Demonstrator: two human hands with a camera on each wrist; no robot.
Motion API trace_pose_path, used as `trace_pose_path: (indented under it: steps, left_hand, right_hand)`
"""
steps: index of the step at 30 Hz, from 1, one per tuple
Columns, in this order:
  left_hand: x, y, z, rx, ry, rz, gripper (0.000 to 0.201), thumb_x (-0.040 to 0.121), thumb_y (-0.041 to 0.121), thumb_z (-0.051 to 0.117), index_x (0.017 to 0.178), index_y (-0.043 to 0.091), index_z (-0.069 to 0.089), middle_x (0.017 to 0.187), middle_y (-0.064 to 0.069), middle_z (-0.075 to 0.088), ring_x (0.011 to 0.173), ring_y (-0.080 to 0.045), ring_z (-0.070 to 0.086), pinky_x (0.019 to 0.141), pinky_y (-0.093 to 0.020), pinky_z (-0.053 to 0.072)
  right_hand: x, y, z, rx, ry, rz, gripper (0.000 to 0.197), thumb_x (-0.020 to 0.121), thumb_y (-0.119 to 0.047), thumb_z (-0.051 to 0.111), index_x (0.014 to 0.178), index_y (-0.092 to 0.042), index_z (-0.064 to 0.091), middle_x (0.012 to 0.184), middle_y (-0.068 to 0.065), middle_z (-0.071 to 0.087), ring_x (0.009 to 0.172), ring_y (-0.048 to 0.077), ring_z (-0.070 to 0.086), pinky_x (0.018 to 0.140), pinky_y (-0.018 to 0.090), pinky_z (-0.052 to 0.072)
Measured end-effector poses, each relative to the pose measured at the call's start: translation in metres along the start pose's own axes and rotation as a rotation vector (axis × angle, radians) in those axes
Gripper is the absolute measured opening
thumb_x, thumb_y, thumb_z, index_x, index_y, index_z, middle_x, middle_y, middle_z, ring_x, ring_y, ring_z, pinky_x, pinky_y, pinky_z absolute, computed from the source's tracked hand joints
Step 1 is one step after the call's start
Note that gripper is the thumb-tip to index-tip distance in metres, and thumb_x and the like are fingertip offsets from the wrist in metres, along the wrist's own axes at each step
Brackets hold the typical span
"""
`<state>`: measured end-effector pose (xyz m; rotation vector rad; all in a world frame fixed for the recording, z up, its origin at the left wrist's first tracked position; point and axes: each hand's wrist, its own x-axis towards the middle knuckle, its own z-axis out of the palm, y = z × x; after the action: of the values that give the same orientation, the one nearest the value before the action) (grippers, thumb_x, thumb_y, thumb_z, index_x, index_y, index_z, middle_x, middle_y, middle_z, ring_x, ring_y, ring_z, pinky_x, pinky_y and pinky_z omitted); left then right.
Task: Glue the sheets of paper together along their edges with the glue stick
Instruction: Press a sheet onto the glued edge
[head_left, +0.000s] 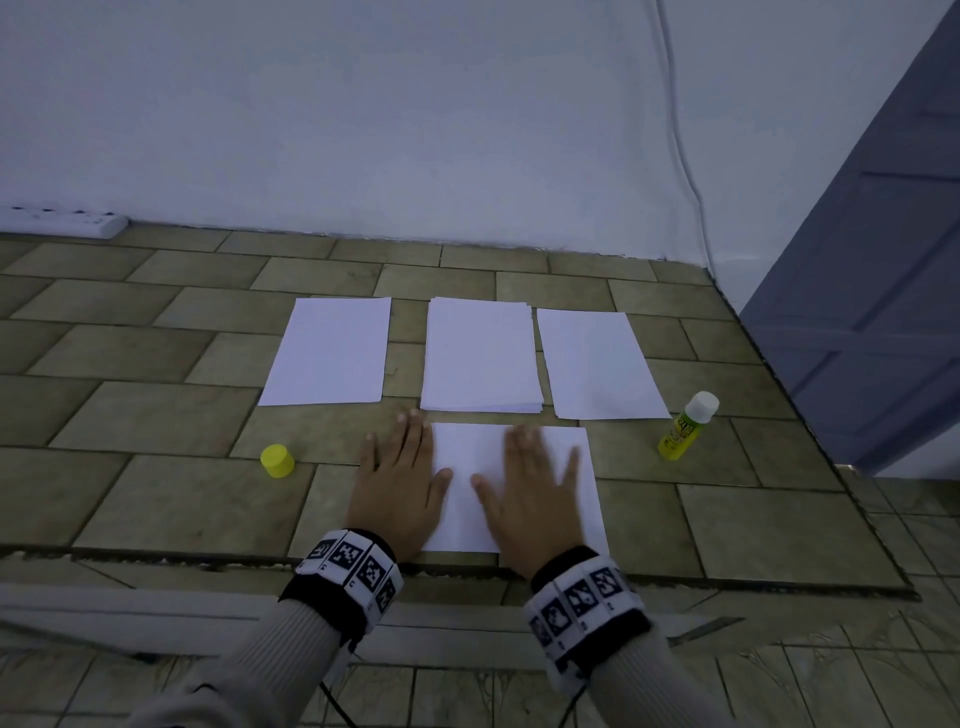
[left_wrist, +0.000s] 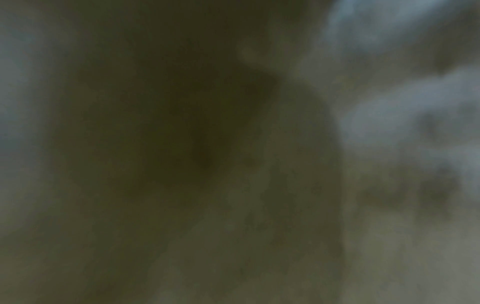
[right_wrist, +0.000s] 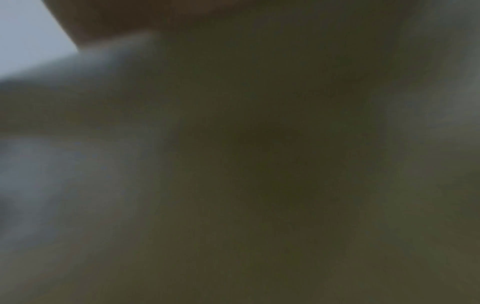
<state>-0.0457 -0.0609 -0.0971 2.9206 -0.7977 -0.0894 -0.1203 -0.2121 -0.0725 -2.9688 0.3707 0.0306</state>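
Both grips released: flat left hand (head_left: 397, 488) and right hand (head_left: 535, 493) press the white rectangular paper sheet (head_left: 589, 483) down, apparently sealing a seam. Next likely needs the yellow glue stick (head_left: 685, 428).

bare tiles (head_left: 156, 415) lie open left of the sheets — only a yellow cap (head_left: 277, 460) there.

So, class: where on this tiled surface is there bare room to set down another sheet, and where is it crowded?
Bare tile lies left of the left sheet and yellow cap, and between the near sheet and the glue stick. It is crowded mid-surface: the stack and right sheet nearly touch, and both hands rest flat.
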Motion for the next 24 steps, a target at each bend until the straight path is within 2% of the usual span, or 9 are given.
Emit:
trace_pose_path:
  steps: [2,3,6,9,13,19,20,22,24]
  left_hand:
    - [-0.001,-0.003,0.001,0.022,-0.013,0.023,0.073,0.097,0.044,0.011,0.143,-0.003,0.042,0.153,-0.018,0.035,0.142,-0.032,0.034,0.11,-0.058,0.027]
    - [-0.001,-0.004,0.001,0.026,-0.01,0.03,0.069,0.1,0.042,0.012,0.138,-0.004,0.049,0.148,-0.019,0.043,0.136,-0.033,0.043,0.105,-0.059,0.033]
    - [0.0,-0.005,0.002,0.025,-0.004,0.041,0.067,0.102,0.04,0.013,0.132,-0.003,0.056,0.141,-0.018,0.051,0.129,-0.033,0.052,0.098,-0.06,0.041]
    - [0.0,-0.004,0.002,0.03,0.017,0.03,0.065,0.095,0.04,0.024,0.135,-0.002,0.053,0.144,-0.017,0.048,0.133,-0.031,0.048,0.102,-0.058,0.039]
    - [-0.001,-0.003,0.003,-0.002,0.02,0.02,0.073,0.095,0.047,0.009,0.148,0.002,0.033,0.158,-0.012,0.027,0.146,-0.027,0.025,0.115,-0.055,0.02]
    - [0.0,-0.004,0.004,-0.021,0.021,0.015,0.072,0.096,0.046,0.011,0.147,0.002,0.035,0.156,-0.013,0.03,0.145,-0.028,0.029,0.113,-0.056,0.022]
    - [0.0,-0.005,0.005,-0.026,0.014,0.016,0.072,0.096,0.046,0.011,0.147,0.002,0.035,0.156,-0.013,0.031,0.145,-0.028,0.029,0.113,-0.056,0.023]
    - [0.0,-0.004,0.005,-0.033,-0.003,0.017,0.075,0.097,0.049,0.005,0.148,0.001,0.033,0.157,-0.013,0.029,0.145,-0.029,0.027,0.114,-0.057,0.022]
    - [0.001,-0.003,0.004,-0.028,-0.014,0.021,0.088,0.094,0.057,-0.012,0.15,0.002,0.027,0.159,-0.013,0.021,0.148,-0.028,0.02,0.116,-0.056,0.017]
  right_hand:
    - [0.004,-0.023,0.011,0.072,-0.026,-0.16,0.1,0.077,-0.062,-0.028,0.152,-0.008,0.01,0.16,0.007,0.007,0.148,0.018,0.0,0.114,0.053,-0.012]
    - [0.005,-0.031,0.012,0.109,-0.059,-0.191,0.104,0.07,-0.063,-0.033,0.152,-0.011,0.004,0.161,0.004,0.0,0.147,0.015,-0.008,0.113,0.049,-0.016]
    - [0.013,-0.03,0.014,0.108,-0.059,-0.246,0.107,0.068,-0.066,-0.033,0.153,-0.015,0.008,0.161,0.001,0.001,0.148,0.013,-0.005,0.115,0.044,-0.013]
    - [0.014,-0.003,0.015,0.062,-0.037,-0.256,0.101,0.072,-0.069,-0.029,0.153,-0.022,0.01,0.161,-0.001,0.003,0.148,0.014,-0.002,0.115,0.043,-0.012]
    - [0.01,0.043,0.006,0.002,-0.036,-0.134,0.088,0.079,-0.068,-0.018,0.153,-0.027,0.006,0.161,-0.003,0.002,0.148,0.012,-0.001,0.117,0.042,-0.006]
    - [-0.007,0.083,-0.007,-0.022,-0.1,0.041,0.104,0.068,-0.075,-0.029,0.153,-0.022,0.0,0.161,-0.004,-0.001,0.148,0.012,-0.004,0.119,0.044,0.002]
    - [-0.011,0.084,-0.012,-0.014,-0.13,0.064,0.105,0.067,-0.077,-0.026,0.153,-0.02,-0.002,0.161,-0.004,-0.002,0.148,0.011,-0.004,0.119,0.044,0.002]
    - [-0.018,0.085,-0.023,0.008,-0.194,0.109,0.094,0.08,-0.075,-0.007,0.153,-0.016,0.001,0.161,-0.002,0.001,0.148,0.012,0.0,0.119,0.042,0.007]
    - [-0.021,0.085,-0.041,0.049,-0.227,0.084,0.077,0.094,-0.064,0.018,0.152,-0.014,0.014,0.159,0.002,0.016,0.146,0.016,0.016,0.116,0.039,0.02]
